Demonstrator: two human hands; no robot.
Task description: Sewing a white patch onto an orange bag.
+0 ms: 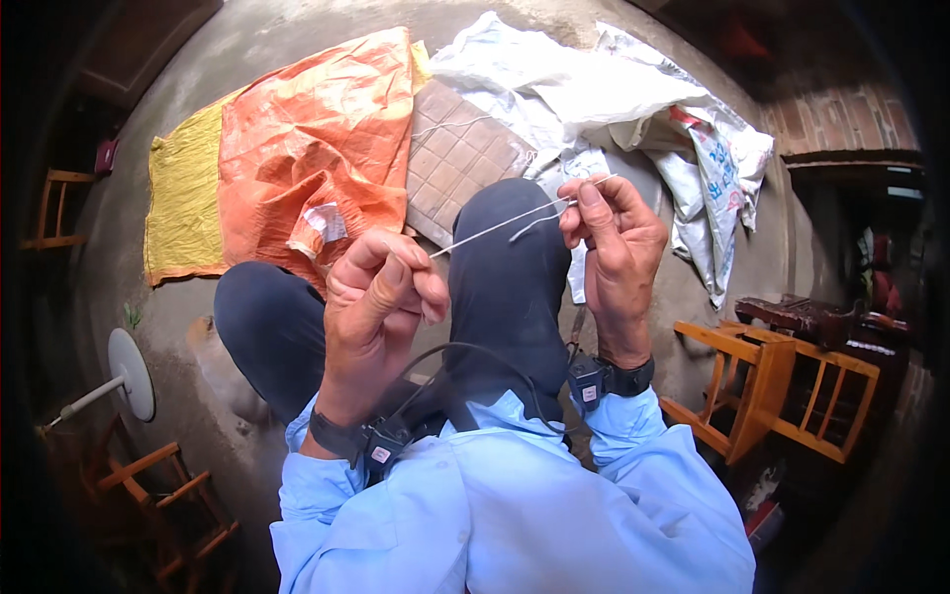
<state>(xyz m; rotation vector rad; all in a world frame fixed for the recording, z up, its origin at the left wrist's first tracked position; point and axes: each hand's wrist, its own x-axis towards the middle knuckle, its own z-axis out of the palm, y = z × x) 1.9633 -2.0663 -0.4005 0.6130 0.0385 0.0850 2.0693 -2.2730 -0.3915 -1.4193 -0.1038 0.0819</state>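
A thin white string point(495, 228) is stretched across my knee between my two hands. My left hand point(368, 312) is closed, pinching one end between thumb and fingertips. My right hand point(621, 247) is higher up and also closed, with the string between thumb and forefinger. A short loose tail hangs below the right fingertips, and a thin pale tip sticks out past the thumb; what that tip is, I cannot tell. Beyond my left hand lies a crumpled orange woven sack point(307, 139), over a yellow one point(185, 193). White woven sacks point(584, 84) lie beyond my right hand.
A brown tiled-pattern board point(465, 148) lies between the sacks, with a piece of string across it. Wooden chairs point(757, 396) stand at the right, and another wooden chair point(163, 495) is lower left. A round white disc on a stem point(132, 374) stands at the left.
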